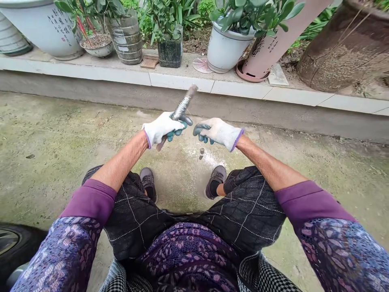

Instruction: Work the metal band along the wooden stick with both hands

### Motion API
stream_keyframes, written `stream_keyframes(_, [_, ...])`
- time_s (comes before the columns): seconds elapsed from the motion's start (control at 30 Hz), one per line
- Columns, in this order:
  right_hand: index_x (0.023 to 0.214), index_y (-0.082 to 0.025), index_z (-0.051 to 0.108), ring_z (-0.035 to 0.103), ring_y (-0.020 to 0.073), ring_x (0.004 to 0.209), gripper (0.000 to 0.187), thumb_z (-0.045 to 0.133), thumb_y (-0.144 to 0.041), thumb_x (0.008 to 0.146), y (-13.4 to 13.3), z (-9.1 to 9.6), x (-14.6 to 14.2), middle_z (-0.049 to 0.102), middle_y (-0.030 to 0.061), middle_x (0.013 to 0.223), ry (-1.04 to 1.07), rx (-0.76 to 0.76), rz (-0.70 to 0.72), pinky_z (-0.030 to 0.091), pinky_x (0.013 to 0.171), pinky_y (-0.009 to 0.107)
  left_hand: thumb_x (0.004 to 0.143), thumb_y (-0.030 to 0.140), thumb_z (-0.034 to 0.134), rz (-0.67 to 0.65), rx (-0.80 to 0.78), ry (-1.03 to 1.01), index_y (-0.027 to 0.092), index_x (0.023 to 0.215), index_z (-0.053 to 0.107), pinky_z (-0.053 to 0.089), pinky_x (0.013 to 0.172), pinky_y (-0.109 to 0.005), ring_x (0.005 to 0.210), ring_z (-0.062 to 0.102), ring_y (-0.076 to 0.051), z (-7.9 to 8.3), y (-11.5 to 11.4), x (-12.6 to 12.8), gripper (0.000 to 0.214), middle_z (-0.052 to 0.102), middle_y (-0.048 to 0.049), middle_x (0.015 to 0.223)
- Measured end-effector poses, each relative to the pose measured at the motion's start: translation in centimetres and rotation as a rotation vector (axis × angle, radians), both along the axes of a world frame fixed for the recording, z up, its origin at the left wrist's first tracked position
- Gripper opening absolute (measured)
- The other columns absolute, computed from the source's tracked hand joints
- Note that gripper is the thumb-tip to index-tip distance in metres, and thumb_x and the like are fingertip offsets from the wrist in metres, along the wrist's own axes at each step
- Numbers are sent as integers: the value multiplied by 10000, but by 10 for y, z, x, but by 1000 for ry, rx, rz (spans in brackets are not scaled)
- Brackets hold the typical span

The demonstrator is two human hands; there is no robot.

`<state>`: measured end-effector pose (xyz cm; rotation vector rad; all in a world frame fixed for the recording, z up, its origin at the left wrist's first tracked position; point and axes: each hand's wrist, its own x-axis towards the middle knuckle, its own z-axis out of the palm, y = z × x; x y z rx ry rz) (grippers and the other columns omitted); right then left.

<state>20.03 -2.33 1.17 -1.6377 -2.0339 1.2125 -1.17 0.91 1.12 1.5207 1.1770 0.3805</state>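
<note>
A stick (192, 89) wound with silvery wire (182, 107) was gripped in the gloved left hand (165, 125). It was held aslant above the ground, with its far end pointed forward and to the right, and its near end was left showing beneath the glove. The wire was wrapped in close turns along the stretch beyond the fingers, while the brownish-grey far tip, slightly blurred, was left uncovered.

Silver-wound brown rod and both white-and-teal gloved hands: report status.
Left hand gripping rod. Right hand curled, hold unclear. Short brown cylinder on ground below, clear of both hands.
</note>
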Motion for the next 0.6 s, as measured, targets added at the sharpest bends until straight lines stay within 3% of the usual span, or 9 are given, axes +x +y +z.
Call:
stream_keyframes(0.13, [966,-135,716,520,71,503,246,490,-108,872,-2,-8,-1,656,15,688,-64,13,72,391,452,190,784,271,669,159,-13,-169,166,1097,642,269,383,-197,392,292,-44,-4,8,3,331,422,77,530])
stream_keyframes(0.23, [1012,-146,714,508,70,502,262,482,-143,890,-2,-9,2,655,14,698,-128,75,113,380,467,190,840,421,640,171,-58,-252,185,1171,609,275,376,-199,372,259,-46,-2,11,1,407,390,91,513])
stream_keyframes(0.37, [1052,-158,714,488,71,494,281,483,-156,892,-1,-8,4,664,13,713,-221,104,131,354,481,204,921,601,470,181,-40,-274,173,1230,570,328,381,-195,372,312,-62,3,10,-1,537,384,82,503])
stream_keyframes(0.5, [1005,-158,719,495,84,519,253,496,-149,887,-1,-10,6,669,18,723,-265,140,199,345,511,215,912,482,544,214,-48,-269,155,1157,565,420,455,-188,446,433,-62,1,10,0,409,506,40,591])
stream_keyframes(0.6, [953,-149,719,529,106,583,221,516,-124,867,-3,-12,8,675,32,737,-268,199,250,359,564,225,829,350,665,244,-59,-288,155,1070,547,493,542,-218,553,556,-81,-4,13,1,332,614,-11,731])
